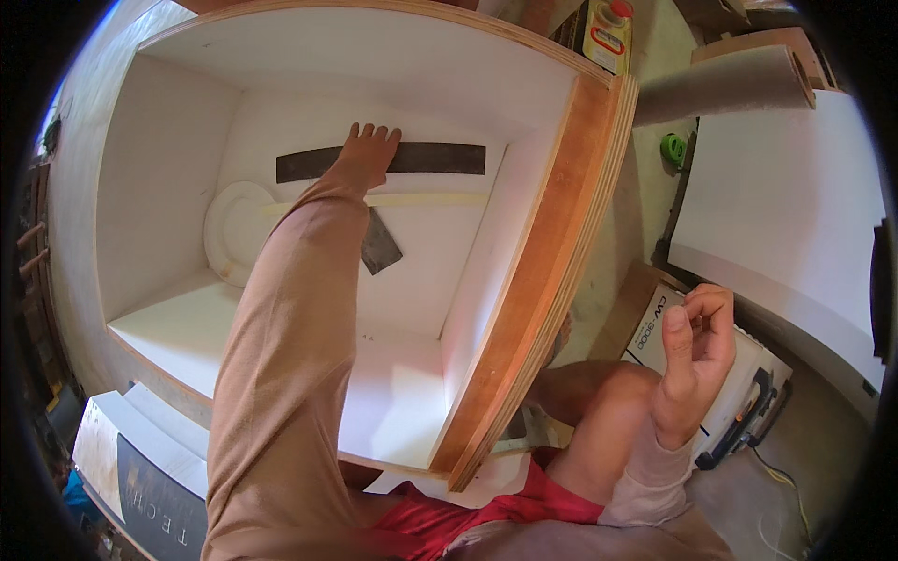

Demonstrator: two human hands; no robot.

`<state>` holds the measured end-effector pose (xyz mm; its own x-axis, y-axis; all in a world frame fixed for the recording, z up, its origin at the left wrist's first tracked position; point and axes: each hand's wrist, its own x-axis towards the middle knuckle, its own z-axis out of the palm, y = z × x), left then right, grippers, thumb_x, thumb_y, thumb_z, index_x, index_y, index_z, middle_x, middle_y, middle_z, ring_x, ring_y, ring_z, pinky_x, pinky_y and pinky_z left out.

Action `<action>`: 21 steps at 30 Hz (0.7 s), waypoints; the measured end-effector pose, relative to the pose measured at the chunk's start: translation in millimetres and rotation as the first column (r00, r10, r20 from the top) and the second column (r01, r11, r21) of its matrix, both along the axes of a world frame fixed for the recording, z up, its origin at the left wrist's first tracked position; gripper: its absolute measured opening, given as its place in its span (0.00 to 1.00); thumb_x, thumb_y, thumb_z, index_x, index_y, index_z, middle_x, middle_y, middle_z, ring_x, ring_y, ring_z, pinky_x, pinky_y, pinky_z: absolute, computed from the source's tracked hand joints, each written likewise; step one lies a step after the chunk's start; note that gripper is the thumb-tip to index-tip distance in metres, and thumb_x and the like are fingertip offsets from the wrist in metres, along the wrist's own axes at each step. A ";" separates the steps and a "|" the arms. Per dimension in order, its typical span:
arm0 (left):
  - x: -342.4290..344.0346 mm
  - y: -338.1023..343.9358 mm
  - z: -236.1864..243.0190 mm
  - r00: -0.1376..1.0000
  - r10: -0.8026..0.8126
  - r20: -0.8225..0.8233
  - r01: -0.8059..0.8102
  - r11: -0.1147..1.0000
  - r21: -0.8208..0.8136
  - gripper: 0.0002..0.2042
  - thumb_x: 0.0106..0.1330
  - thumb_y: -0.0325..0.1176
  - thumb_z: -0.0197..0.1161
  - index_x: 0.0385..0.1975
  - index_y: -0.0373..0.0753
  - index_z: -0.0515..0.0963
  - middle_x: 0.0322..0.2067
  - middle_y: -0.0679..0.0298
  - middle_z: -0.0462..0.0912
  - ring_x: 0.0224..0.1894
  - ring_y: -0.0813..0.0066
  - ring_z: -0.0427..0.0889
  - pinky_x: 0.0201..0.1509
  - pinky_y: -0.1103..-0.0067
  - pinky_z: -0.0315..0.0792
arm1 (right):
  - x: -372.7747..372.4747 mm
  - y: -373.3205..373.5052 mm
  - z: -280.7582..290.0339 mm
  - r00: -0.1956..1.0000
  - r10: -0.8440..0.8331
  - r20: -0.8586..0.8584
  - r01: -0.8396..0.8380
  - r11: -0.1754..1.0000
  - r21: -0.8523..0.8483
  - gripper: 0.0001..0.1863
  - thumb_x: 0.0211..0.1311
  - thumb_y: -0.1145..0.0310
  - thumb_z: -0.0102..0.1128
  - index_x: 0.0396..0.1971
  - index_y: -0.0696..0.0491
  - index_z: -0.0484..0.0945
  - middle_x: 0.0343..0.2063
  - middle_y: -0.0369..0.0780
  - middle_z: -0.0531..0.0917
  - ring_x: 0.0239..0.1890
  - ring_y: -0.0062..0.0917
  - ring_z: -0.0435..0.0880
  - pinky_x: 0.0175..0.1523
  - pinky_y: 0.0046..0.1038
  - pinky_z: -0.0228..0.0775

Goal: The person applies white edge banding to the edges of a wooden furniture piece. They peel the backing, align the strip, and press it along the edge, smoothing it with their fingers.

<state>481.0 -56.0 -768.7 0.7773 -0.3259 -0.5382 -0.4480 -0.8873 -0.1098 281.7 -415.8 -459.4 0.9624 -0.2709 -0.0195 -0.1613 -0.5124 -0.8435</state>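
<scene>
My left hand [372, 154] reaches deep into a white-lined wooden box [533, 280] and lies on a long dark strip [440, 158]. Its fingers are spread and bent over the strip's upper edge, not wrapped round it. Below the strip runs a thin pale yellow band [426, 199], partly behind my sleeve. A small dark rectangular piece [382, 245] sits under that, tilted. Left of my forearm is a white round plate-like disc [223, 234], partly covered by the arm. My right hand [697, 360] is raised outside the box, palm visible, thumb up and fingers loosely curled, with nothing visible in it.
A yellow can with a red cap [608, 35] and a brown roll [725, 86] are beyond the box's right edge. Further right are a green tape measure [672, 150], a white panel [786, 196] and a white carton with a black handle [739, 411]. Another printed box [154, 467] stands lower left.
</scene>
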 end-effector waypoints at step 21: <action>-171.6 80.2 330.9 0.846 0.124 0.518 0.133 0.892 -0.431 0.31 0.78 0.29 0.63 0.80 0.46 0.67 0.65 0.47 0.72 0.64 0.46 0.73 0.69 0.58 0.78 | -9.2 -3.1 5.1 0.962 0.131 0.241 -0.120 0.991 -0.058 0.13 0.67 0.65 0.75 0.35 0.56 0.79 0.34 0.37 0.77 0.38 0.25 0.74 0.49 0.30 0.68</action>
<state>309.4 24.2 -437.8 0.8919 -0.4280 0.1461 -0.4408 -0.8949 0.0695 272.5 -418.9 -454.2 0.9629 -0.1432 0.2286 0.1143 -0.5511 -0.8266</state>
